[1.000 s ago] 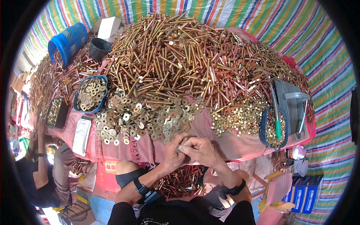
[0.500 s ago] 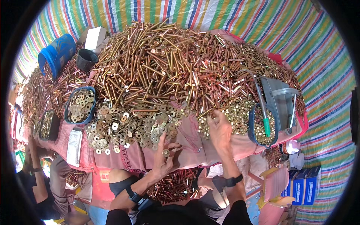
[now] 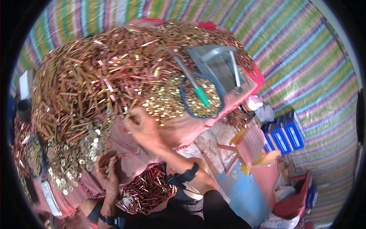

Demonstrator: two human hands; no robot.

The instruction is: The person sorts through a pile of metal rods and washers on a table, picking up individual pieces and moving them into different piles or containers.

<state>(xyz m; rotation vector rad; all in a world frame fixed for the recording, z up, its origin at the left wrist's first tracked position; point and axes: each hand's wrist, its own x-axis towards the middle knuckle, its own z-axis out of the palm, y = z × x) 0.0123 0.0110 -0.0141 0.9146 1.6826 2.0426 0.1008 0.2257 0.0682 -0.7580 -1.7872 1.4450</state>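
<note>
My right hand is over the cloth, its fingers curled together at the edge of the brass-coloured nuts and long bolts. Whatever its fingertips hold is too blurred to make out. Lower and to the left, my left hand is closed with bent fingers, beside the loose flat washers. Something small and brownish shows at its fingers, too smeared to name. Beyond my right hand, a blue-rimmed tub of nuts carries a curved metal tool with a green handle.
A grey dustpan lies behind the tub. Below the cloth's front edge are more bolts. A pink-and-yellow chair and blue boxes stand at right. Another tub holds washers at far left; striped sheeting surrounds the heap.
The view has swung right, so the heap and tubs appear farther left and tilted. My right hand remains near the nuts, its fingers curled; my left remains near the washers.
</note>
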